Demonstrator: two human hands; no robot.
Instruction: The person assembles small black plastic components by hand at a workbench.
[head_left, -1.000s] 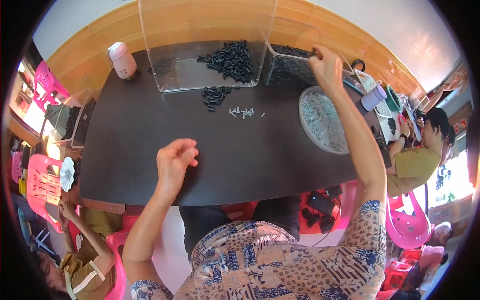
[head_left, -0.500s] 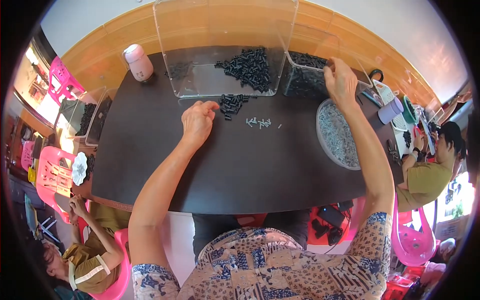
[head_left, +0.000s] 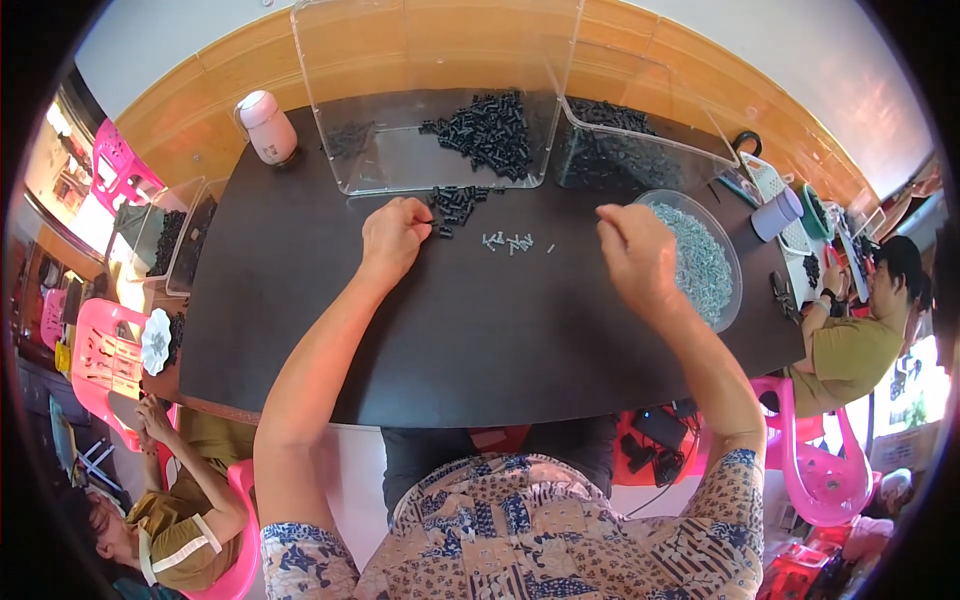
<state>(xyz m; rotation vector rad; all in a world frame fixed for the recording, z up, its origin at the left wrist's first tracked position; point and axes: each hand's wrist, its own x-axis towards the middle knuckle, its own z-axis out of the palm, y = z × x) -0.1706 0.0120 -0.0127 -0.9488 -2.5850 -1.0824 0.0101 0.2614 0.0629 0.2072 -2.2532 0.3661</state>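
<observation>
My left hand [head_left: 395,238] is closed in a pinch at the near left side of a loose pile of small black cylindrical pieces [head_left: 458,203]. A black piece [head_left: 431,222] shows at its fingertips. To the right of the pile lie several small silver screws [head_left: 515,243] on the dark table. My right hand [head_left: 640,255] hovers left of a round clear tub of silver screws [head_left: 707,265], covering part of its rim. Its thumb and forefinger are slightly apart, and I see nothing between them.
A clear bin [head_left: 440,188] tipped toward me holds more black pieces. Another clear bin [head_left: 610,165] of black pieces stands to its right. A pink bottle [head_left: 268,128], a purple cup [head_left: 776,215] and pliers [head_left: 784,296] are on the table. People sit at left and right.
My right hand has moved from the rim of the right-hand bin toward me and left, beside the screw tub. My left hand stays by the black pile, its fingers now pinching a black piece.
</observation>
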